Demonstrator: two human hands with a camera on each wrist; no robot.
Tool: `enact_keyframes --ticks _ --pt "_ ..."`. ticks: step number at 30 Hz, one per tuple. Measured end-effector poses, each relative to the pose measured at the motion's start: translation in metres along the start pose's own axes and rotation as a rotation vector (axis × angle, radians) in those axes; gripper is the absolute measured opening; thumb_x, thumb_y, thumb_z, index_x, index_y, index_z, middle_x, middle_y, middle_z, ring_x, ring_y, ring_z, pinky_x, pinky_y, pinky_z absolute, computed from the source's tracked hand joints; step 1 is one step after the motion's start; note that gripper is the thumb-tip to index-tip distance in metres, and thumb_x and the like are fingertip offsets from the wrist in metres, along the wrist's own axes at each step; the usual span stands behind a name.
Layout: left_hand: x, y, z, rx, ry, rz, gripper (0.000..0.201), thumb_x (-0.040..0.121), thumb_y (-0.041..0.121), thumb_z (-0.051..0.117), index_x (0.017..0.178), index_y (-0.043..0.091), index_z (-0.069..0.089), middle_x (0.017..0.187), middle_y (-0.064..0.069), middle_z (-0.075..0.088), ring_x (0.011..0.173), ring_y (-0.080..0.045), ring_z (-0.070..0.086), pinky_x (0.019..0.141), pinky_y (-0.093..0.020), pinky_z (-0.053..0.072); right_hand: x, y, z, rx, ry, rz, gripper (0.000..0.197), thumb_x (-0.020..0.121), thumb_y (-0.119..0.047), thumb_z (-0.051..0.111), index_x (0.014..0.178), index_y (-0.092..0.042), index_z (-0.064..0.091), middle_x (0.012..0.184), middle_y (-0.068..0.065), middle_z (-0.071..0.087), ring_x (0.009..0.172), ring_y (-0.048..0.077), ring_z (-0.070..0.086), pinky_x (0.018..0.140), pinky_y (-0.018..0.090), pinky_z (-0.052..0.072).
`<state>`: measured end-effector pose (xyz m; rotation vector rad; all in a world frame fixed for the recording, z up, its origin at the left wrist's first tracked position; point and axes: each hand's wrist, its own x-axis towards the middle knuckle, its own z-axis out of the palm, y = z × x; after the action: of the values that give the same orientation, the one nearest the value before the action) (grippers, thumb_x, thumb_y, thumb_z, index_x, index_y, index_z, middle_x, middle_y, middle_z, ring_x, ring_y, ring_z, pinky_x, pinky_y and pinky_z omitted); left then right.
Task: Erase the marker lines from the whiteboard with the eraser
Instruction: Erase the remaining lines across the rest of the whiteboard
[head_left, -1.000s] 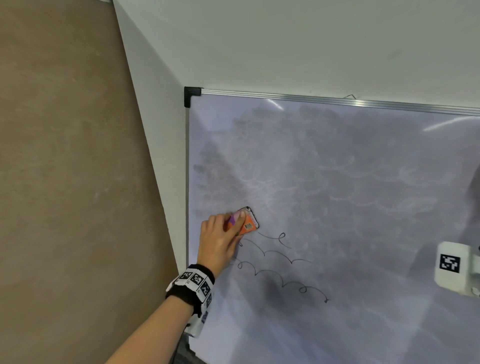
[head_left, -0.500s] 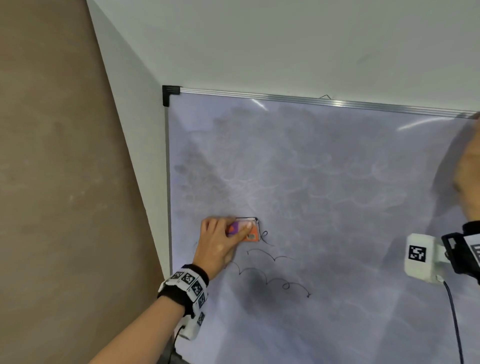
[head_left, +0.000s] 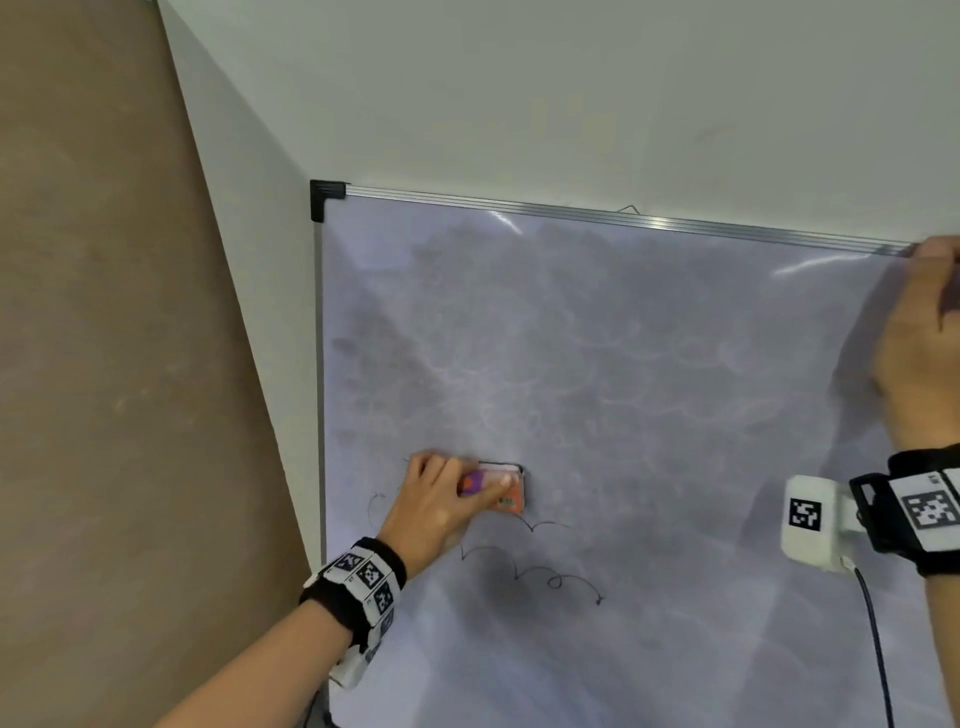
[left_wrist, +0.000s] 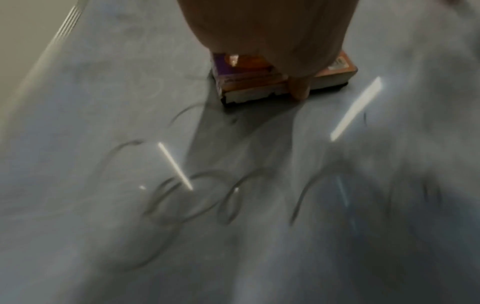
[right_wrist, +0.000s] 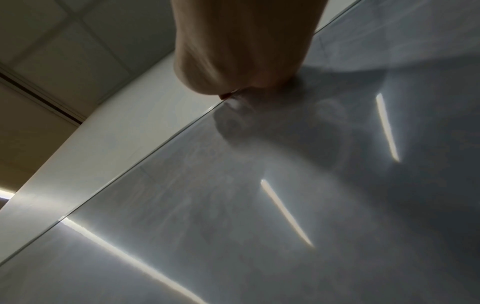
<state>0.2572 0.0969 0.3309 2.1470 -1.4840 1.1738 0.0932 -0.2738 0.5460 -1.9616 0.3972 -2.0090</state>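
Head view: my left hand (head_left: 441, 506) holds the eraser (head_left: 501, 491) flat against the whiteboard (head_left: 649, 364), low on its left side, fingers curled over the top in a closed grip. From the left wrist, the thumb (left_wrist: 298, 86) presses the eraser's (left_wrist: 259, 82) near edge. Loopy marker lines (head_left: 535, 571) lie just below the eraser, and one short stroke (head_left: 374, 506) sits left of my hand. My right hand (head_left: 924, 353) rests on the board near its top frame (head_left: 623, 215), fingertips on the rim; I cannot tell whether that grip is spread or curled.
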Motion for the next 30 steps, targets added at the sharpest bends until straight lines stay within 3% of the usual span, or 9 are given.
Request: enact_keyframes --ticks 4,6,10,13,16,19,21,26,30 --pt "0.021 0.009 -0.004 -0.048 0.11 -0.09 0.054 0.082 0.015 0.06 0.132 0.031 0.045 0.103 -0.006 0.043 0.082 -0.023 0.039 0.076 -0.037 0.032 0.003 -0.003 0.003 -0.03 0.024 -0.042 0.031 0.106 -0.042 0.034 0.082 -0.022 0.04 0.083 0.016 0.049 0.077 0.02 0.039 0.069 0.01 0.026" --pt "0.016 0.014 -0.001 -0.052 0.105 -0.121 0.055 0.082 0.016 0.059 0.133 0.03 0.043 0.104 -0.006 0.042 0.083 -0.023 0.038 0.076 -0.038 0.034 0.001 -0.001 0.002 -0.043 0.026 -0.07 0.03 0.106 -0.04 0.034 0.083 -0.022 0.039 0.084 0.016 0.048 0.078 0.018 0.039 0.069 0.008 0.025" --pt "-0.016 0.024 0.015 -0.004 -0.129 0.09 0.085 0.061 0.004 0.074 0.135 0.033 0.043 0.102 -0.006 0.05 0.084 -0.024 0.041 0.08 -0.04 0.033 0.006 0.014 0.005 0.02 -0.008 0.006 0.027 0.103 -0.052 0.035 0.088 -0.034 0.048 0.097 0.012 0.06 0.094 0.031 0.058 0.082 0.038 0.046" --pt "-0.041 0.025 0.023 0.058 -0.277 0.271 0.081 0.061 0.003 0.074 0.131 0.037 0.05 0.094 -0.002 0.058 0.084 -0.022 0.047 0.087 -0.042 0.036 0.009 0.015 0.002 -0.046 0.017 -0.059 0.019 0.103 -0.049 0.037 0.088 -0.041 0.045 0.098 0.01 0.059 0.096 0.032 0.057 0.085 0.05 0.044" --pt "-0.026 0.02 0.016 0.075 -0.17 0.252 0.077 0.06 0.003 0.074 0.128 0.032 0.054 0.096 -0.005 0.057 0.085 -0.023 0.045 0.087 -0.042 0.036 0.009 0.004 0.003 0.04 0.035 -0.063 0.027 0.103 -0.043 0.039 0.087 -0.027 0.052 0.094 0.012 0.055 0.092 0.035 0.054 0.08 0.051 0.043" --pt "0.017 0.023 0.004 -0.026 0.066 -0.007 0.069 0.07 0.006 0.071 0.132 0.026 0.047 0.101 -0.007 0.046 0.081 -0.024 0.04 0.076 -0.04 0.038 0.009 0.004 0.002 0.058 0.028 -0.064 0.036 0.103 -0.043 0.038 0.088 -0.014 0.054 0.093 0.011 0.054 0.09 0.035 0.053 0.077 0.05 0.043" --pt "0.036 0.025 0.001 -0.083 0.153 -0.046 0.057 0.08 0.006 0.056 0.132 0.024 0.046 0.102 -0.008 0.044 0.079 -0.023 0.039 0.073 -0.037 0.036 0.008 0.004 0.002 0.06 0.032 -0.066 0.037 0.103 -0.04 0.039 0.088 -0.01 0.055 0.092 0.01 0.052 0.09 0.037 0.053 0.077 0.049 0.043" --pt "0.028 0.027 0.011 -0.037 0.086 0.115 0.063 0.077 0.003 0.057 0.135 0.024 0.045 0.108 -0.009 0.046 0.084 -0.025 0.043 0.077 -0.041 0.039 0.005 -0.005 -0.001 0.074 0.039 -0.107 0.037 0.102 -0.032 0.042 0.085 -0.002 0.054 0.09 0.002 0.045 0.09 0.038 0.051 0.076 0.048 0.042" --pt "-0.018 0.039 0.031 0.105 -0.199 0.404 0.062 0.081 0.006 0.046 0.136 0.036 0.042 0.098 0.001 0.055 0.082 -0.021 0.048 0.087 -0.04 0.039 0.006 -0.012 -0.003 0.064 0.009 -0.102 0.026 0.098 -0.019 0.043 0.083 -0.001 0.055 0.086 -0.014 0.04 0.092 0.036 0.049 0.078 0.044 0.039"
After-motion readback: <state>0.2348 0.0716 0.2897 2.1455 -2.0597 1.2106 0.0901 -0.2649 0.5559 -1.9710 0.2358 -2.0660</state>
